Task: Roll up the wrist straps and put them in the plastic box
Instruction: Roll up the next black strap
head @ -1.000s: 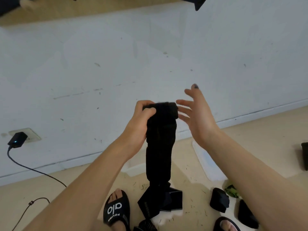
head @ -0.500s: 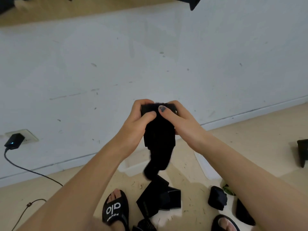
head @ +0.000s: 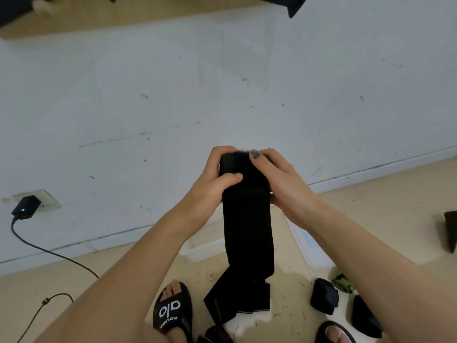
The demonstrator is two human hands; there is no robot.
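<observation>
Both the left hand (head: pixel 210 179) and the right hand (head: pixel 279 179) clench the rolled top end of the long black fabric wrist strap (head: pixel 247 219). Its long axis hangs straight down below them, toward the translucent plastic box (head: pixel 205 246) beneath the wrists.

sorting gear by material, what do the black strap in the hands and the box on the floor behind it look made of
The wrist strap, gripped at its top by the left hand and the right hand, looks like matte black woven fabric, probably elastic: it hangs limp and shows no shine. A fuzzy patch at the top suggests hook-and-loop. The plastic box looks like translucent whitish plastic with a smooth, faintly glossy rim.
</observation>
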